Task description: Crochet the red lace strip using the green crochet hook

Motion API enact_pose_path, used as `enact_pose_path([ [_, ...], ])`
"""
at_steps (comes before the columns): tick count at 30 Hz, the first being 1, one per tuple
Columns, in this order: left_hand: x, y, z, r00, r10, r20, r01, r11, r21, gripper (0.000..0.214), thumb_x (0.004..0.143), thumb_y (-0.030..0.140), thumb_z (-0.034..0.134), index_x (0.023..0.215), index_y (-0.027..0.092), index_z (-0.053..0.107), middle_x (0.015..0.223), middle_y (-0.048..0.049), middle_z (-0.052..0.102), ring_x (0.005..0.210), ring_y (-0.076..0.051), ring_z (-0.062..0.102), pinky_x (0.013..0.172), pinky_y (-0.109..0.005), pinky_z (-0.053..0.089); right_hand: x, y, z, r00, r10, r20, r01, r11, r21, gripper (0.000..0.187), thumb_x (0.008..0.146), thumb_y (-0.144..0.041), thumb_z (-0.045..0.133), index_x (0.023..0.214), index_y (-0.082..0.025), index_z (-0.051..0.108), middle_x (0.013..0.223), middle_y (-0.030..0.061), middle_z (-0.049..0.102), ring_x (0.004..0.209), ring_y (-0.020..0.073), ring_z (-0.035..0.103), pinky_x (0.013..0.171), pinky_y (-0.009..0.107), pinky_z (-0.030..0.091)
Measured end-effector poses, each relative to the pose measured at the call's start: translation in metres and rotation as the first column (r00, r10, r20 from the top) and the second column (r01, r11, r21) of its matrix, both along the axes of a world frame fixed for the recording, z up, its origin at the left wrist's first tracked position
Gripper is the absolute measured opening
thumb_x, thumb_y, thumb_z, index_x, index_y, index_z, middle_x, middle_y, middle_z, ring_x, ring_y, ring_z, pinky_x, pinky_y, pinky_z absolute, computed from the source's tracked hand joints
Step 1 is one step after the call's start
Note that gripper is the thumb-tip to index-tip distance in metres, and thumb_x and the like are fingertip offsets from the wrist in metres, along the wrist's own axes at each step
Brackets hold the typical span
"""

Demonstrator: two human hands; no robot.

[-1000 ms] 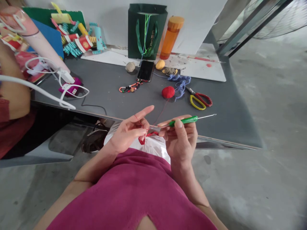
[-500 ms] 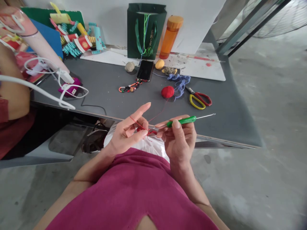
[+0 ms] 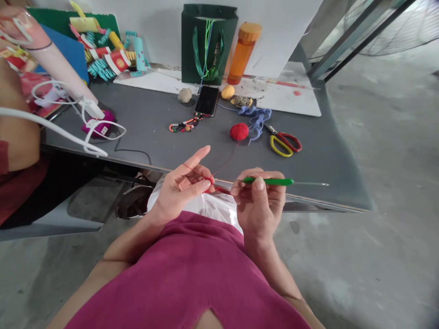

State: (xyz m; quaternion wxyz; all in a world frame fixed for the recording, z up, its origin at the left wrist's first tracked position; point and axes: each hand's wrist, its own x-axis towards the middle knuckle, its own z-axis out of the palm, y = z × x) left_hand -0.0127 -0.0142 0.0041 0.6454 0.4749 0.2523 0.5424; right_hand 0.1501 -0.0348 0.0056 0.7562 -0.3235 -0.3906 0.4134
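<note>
My right hand (image 3: 260, 198) is shut on a green-handled crochet hook (image 3: 269, 181), whose thin metal shaft points right over the table edge. My left hand (image 3: 181, 187) pinches a small red crocheted piece (image 3: 219, 189), partly hidden by my fingers, with red yarn (image 3: 222, 167) looped over the raised index finger. That yarn runs up to a red yarn ball (image 3: 239, 131) on the table. The hook's inner end reaches toward the red piece between my hands.
A dark grey table (image 3: 144, 132) holds yellow-and-red scissors (image 3: 283, 142), blue yarn (image 3: 255, 118), a phone (image 3: 207, 101), a bead string (image 3: 185, 124), a green paper bag (image 3: 207, 45) and an orange bottle (image 3: 243, 54). A co-worker's arm (image 3: 18, 132) is at far left.
The hook has swung from tilted to nearly level and shifted right with my right hand. The red piece now sits slightly higher, and the yarn over my left index finger looks tighter.
</note>
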Motion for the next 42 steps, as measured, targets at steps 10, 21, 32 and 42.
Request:
enact_pose_path([
  [10,0.001,-0.008,0.004,0.979,0.134,-0.156,-0.141,0.989,-0.036,0.059,0.086,0.020,0.084,0.143,0.030,0.072,0.094,-0.0015,0.074,0.081,-0.011,0.066,0.080,-0.024,0.059,-0.001,-0.003,-0.003,0.982,-0.125,0.144,0.116,0.991,0.071,0.014,0.094,-0.037,0.076,0.088,-0.027,0.068,0.072,-0.0053,0.070,0.048,0.0089,0.058,0.040,0.021,0.040],
  [21,0.001,-0.010,0.005,0.959,0.162,-0.233,-0.161,0.987,0.023,0.059,0.088,0.022,0.082,0.145,0.030,0.071,0.094,-0.0027,0.075,0.083,-0.014,0.064,0.082,-0.028,0.059,-0.003,-0.002,-0.003,0.981,-0.112,0.161,0.118,0.993,-0.030,0.018,0.092,-0.039,0.076,0.084,-0.028,0.065,0.070,-0.0052,0.069,0.047,0.0094,0.059,0.038,0.021,0.040],
  [32,0.003,-0.011,0.005,0.970,0.128,-0.205,-0.132,0.991,-0.007,0.056,0.088,0.021,0.082,0.142,0.032,0.072,0.093,-0.0009,0.074,0.078,-0.011,0.065,0.080,-0.025,0.059,-0.002,0.000,-0.009,0.995,-0.007,0.095,0.016,0.995,-0.095,0.020,0.089,-0.042,0.081,0.085,-0.028,0.067,0.074,-0.0050,0.073,0.046,0.0073,0.057,0.038,0.019,0.039],
  [42,0.007,-0.009,-0.002,0.975,0.180,-0.131,-0.176,0.983,0.046,0.055,0.090,0.025,0.082,0.143,0.034,0.072,0.096,-0.0008,0.074,0.078,-0.011,0.067,0.077,-0.025,0.062,-0.014,-0.001,-0.020,0.989,-0.106,0.099,0.113,0.992,-0.063,0.015,0.086,-0.039,0.081,0.084,-0.030,0.068,0.079,-0.0041,0.077,0.044,0.0077,0.057,0.038,0.021,0.040],
])
